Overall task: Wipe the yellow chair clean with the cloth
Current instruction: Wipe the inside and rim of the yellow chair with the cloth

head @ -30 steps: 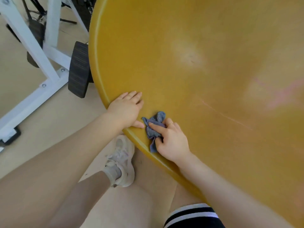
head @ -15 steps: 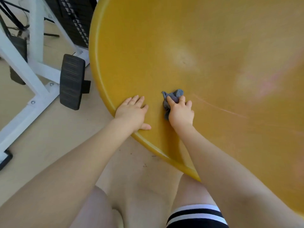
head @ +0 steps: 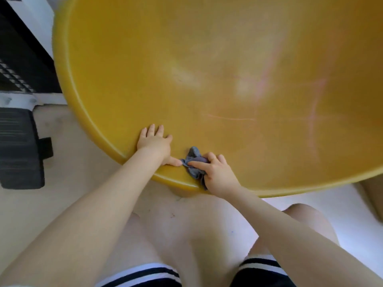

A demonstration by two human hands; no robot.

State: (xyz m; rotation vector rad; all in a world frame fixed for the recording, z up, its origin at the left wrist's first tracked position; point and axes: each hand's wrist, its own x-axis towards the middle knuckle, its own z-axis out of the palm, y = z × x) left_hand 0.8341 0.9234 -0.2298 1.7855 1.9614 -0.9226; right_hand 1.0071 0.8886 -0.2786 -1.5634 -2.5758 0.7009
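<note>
1. The yellow chair (head: 207,59) fills most of the view, a wide, smooth, curved surface with a raised rim running down the left and along the near edge.
2. The left hand (head: 154,143) lies flat on that surface just inside the rim, fingers straight and spread, thumb stretched out to the right along the edge. It grips nothing; it only presses on the chair.
3. The right hand (head: 215,172) sits just beside it, fingers curled over a small bunched blue-grey cloth (head: 193,160), forefinger laid across the top of it.
4. A thin ring (head: 215,158) shows on one finger of that hand.
5. The cloth is on the chair's near rim, crumpled, one end poking up past the fingers and the other hanging over the edge below the palm. Its left tip touches, or all but touches, the left thumb.
6. Out on the seat there are faint pinkish streaks (head: 313,112) and a pale, dull patch (head: 184,76), well apart from the cloth.
7. To the left, on the pale floor (head: 72,154), stands a white frame (head: 18,99) with a black ribbed pedal (head: 18,150) just below it.
8. At the bottom, bare knees and dark shorts with white stripes (head: 141,276) sit below both forearms.
</note>
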